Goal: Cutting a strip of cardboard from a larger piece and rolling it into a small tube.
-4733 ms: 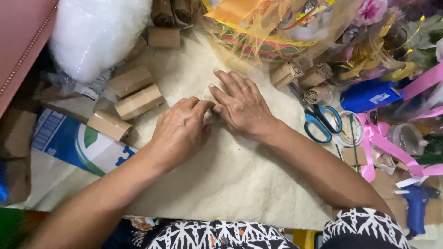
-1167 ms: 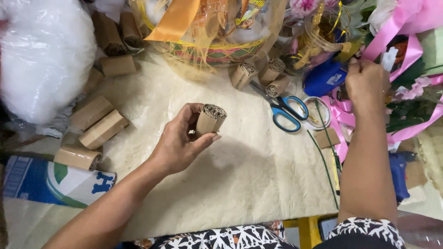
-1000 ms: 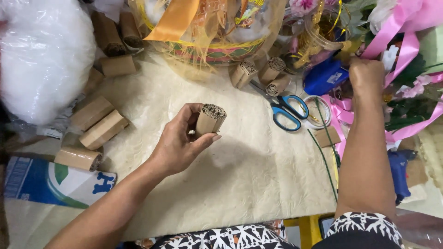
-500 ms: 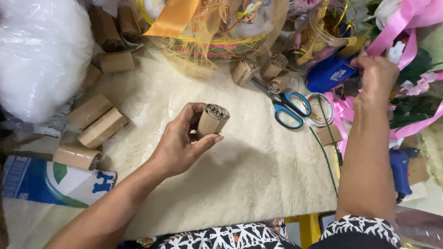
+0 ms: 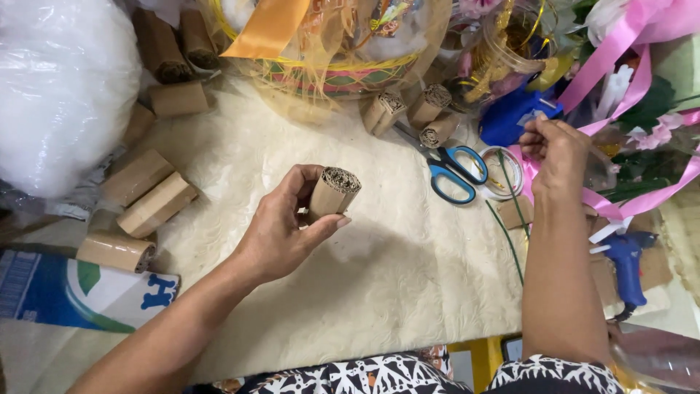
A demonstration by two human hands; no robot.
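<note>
At far left a blue, white and green printed package [image 5: 65,292] lies flat by the loose cardboard rolls [image 5: 146,201]. The left hand [image 5: 281,230] grips a rolled brown cardboard tube [image 5: 333,193] above the cream cloth [image 5: 379,277]. Right of the blue-handled scissors [image 5: 456,171], the right hand [image 5: 558,149] pinches something small, too hidden to tell, beside pink ribbon [image 5: 605,66].

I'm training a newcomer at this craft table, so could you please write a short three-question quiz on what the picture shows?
1. True or false: the left hand holds a rolled cardboard tube clear of the cream cloth.
2. Which lies closest to the blue-handled scissors?
A. the white plastic bag
B. the roll of clear tape
C. the blue glue gun
3. Fill in: the right hand is raised among the ____ ribbons.

Key: 1 true; 2 B; 3 pink.
</note>
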